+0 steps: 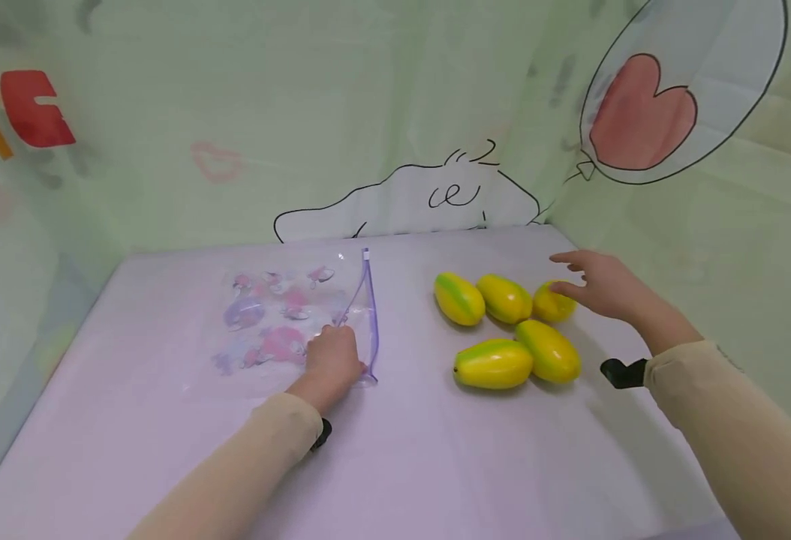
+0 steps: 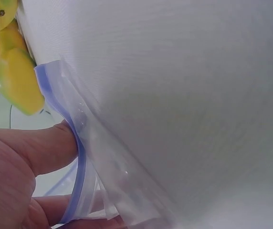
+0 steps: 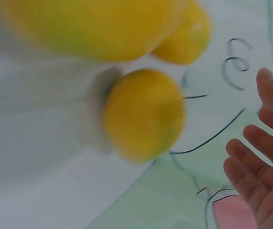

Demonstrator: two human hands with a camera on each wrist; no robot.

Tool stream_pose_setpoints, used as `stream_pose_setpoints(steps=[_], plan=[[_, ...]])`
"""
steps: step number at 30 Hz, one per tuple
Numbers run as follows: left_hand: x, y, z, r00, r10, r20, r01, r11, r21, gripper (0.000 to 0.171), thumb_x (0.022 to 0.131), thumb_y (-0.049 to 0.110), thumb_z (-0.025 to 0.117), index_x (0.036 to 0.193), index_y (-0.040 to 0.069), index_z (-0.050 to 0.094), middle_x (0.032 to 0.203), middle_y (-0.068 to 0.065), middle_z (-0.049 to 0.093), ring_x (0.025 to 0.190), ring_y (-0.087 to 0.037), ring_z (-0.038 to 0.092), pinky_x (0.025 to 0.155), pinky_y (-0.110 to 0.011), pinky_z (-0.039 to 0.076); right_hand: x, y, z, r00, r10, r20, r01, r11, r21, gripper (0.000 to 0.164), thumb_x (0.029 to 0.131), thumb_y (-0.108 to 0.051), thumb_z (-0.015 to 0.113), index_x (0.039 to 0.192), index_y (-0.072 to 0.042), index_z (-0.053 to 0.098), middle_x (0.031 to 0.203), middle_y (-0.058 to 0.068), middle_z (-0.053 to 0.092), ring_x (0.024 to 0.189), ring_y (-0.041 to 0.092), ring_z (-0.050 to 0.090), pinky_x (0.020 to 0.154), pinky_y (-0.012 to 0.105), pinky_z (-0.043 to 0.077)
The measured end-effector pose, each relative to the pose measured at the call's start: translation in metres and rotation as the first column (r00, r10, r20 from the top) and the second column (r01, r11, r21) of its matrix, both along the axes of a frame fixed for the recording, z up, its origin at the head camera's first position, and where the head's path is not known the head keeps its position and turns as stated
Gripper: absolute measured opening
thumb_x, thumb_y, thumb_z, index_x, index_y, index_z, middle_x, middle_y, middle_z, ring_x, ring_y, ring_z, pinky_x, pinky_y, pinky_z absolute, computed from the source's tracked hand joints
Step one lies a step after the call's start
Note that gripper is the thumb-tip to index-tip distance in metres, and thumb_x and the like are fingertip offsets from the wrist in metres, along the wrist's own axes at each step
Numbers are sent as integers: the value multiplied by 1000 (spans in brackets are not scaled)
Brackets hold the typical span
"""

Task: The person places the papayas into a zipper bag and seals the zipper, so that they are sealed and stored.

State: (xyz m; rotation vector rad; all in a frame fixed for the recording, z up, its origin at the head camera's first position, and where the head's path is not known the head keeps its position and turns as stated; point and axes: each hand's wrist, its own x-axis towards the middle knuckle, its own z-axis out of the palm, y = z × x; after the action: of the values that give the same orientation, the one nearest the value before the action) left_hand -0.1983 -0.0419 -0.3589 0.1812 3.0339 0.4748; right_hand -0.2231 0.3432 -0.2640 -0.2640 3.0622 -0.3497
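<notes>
A clear zip bag [image 1: 281, 315] with pink and purple prints lies on the left of the table, its purple zip edge [image 1: 374, 322] spread apart. My left hand [image 1: 333, 358] grips the near end of that mouth. In the left wrist view, the thumb [image 2: 53, 149] and fingers [image 2: 55, 207] are on either side of the purple strip. Several yellow papayas [image 1: 493, 364] with green streaks lie in a group to the right. My right hand [image 1: 608, 289], fingers apart and holding nothing, hovers beside the far-right papaya [image 1: 552, 306], overlapping it in the head view.
A pale lilac cloth covers the table [image 1: 409, 465]. Behind it and at the sides hang pale green sheets [image 1: 301, 112] with cartoon drawings, among them a balloon with a red heart [image 1: 642, 112]. Bare tabletop lies between the bag and the papayas.
</notes>
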Motion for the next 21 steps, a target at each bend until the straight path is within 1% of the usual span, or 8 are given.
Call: stream_pose_setpoints(steps=[5,8,13,21], plan=[[1,0,0,1000,-4,-3,4,1000,8,39,79,22,89,100,-5,71,102,-22,70,101,-37,67,90,-51,56,0,15,-18,1000,20,3,-20,998,64,57,98,-21,68,145,5,49,147,35,47,133,55,44,109,71,37],[1,0,0,1000,-2,-5,2,1000,17,39,79,21,89,100,-6,71,101,-23,69,100,-38,68,90,-52,56,-2,16,-26,998,64,-5,-64,994,93,56,96,-19,70,144,5,51,148,34,47,136,54,42,111,70,35],[2,0,-2,1000,-3,3,3,999,32,38,79,21,88,100,-6,71,101,-23,69,99,-37,67,91,-52,56,-7,14,-36,990,136,-25,-131,981,143,56,92,-14,75,141,4,56,147,34,50,134,54,45,110,69,38],[0,2,-1,1000,-5,10,5,1000,10,35,80,22,88,98,-4,72,99,-21,69,99,-35,66,91,-51,56,-9,14,-49,979,202,-23,-192,957,218,54,85,-9,82,135,-3,64,145,30,54,132,54,47,107,69,41]])
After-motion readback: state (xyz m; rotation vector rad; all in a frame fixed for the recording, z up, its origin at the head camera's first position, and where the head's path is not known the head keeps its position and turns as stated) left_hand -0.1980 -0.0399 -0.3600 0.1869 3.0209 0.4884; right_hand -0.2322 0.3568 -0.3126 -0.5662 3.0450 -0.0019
